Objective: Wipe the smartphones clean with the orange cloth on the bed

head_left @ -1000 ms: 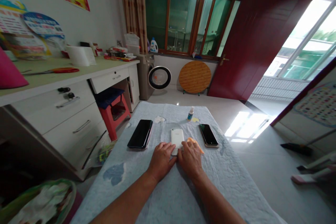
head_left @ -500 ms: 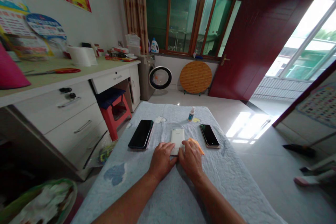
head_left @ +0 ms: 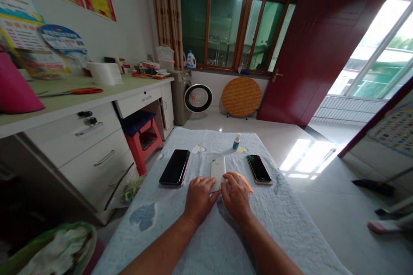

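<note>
A white phone, back side up, is gripped at its lower part between my two hands. My left hand closes on its left edge, and my right hand on its right edge. An orange cloth shows beside and partly under my right hand. A larger black phone lies screen up to the left. Another dark-screened phone rests at the right. A small spray bottle stands behind, right of the white phone.
A blue patterned cloth covers the table. At the left are a desk and a red stool. A bin stands at lower left. A washing machine has its round door open.
The white phone's top has tilted slightly to the left, its lower end still between my hands. The whole view has shifted slightly.
</note>
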`<state>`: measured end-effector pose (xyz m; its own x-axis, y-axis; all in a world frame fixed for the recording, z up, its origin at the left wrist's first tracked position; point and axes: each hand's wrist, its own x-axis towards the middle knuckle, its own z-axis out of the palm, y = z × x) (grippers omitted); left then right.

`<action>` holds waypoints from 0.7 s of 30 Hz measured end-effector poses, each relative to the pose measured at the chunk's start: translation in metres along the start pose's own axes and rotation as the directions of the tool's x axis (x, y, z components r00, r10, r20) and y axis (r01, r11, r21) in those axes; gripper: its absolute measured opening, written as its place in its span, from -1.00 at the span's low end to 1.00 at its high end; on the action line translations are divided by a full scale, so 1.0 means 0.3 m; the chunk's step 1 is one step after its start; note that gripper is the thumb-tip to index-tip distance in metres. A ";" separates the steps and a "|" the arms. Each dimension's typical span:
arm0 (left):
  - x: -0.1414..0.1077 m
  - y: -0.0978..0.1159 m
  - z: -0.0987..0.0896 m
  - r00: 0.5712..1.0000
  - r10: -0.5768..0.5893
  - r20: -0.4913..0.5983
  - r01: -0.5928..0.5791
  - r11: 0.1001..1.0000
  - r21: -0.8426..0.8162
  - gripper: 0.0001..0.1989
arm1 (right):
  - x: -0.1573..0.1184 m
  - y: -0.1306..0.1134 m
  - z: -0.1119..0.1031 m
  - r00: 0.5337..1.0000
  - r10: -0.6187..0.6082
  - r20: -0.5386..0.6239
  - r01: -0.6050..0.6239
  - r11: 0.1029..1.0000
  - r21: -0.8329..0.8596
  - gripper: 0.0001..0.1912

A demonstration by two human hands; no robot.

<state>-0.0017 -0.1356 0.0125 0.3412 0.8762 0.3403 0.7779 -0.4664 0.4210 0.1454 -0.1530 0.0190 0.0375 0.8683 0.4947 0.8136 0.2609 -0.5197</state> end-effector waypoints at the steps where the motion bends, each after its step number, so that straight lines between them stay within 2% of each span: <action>1: -0.001 0.003 -0.002 1.000 0.008 -0.007 -0.008 1.000 0.019 -0.71 | 0.001 -0.001 -0.001 1.000 -0.004 -0.002 0.004 1.000 0.016 -0.77; 9: -0.012 0.017 0.001 0.998 0.034 -0.050 -0.027 0.990 0.139 -0.74 | 0.008 0.009 0.016 0.999 0.013 -0.032 -0.007 0.985 0.173 -0.72; 15: -0.005 0.023 -0.006 0.996 0.042 -0.074 -0.029 0.985 0.170 -0.79 | 0.002 0.042 0.053 0.983 0.176 -0.053 -0.152 0.941 0.301 -0.66; 18: -0.004 0.025 -0.010 0.995 0.047 -0.093 -0.030 0.985 0.172 -0.82 | 0.004 0.043 0.052 0.973 0.229 0.008 -0.217 0.911 0.351 -0.63; 21: -0.005 0.020 -0.011 0.991 0.061 -0.119 -0.041 0.985 0.168 -0.83 | 0.012 0.031 0.039 0.968 0.221 0.124 -0.252 0.879 0.405 -0.61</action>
<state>0.0007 -0.1401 0.0174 0.3228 0.8254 0.4632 0.8409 -0.4747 0.2598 0.1465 -0.1426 0.0078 0.1440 0.9498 0.2779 0.4705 0.1813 -0.8636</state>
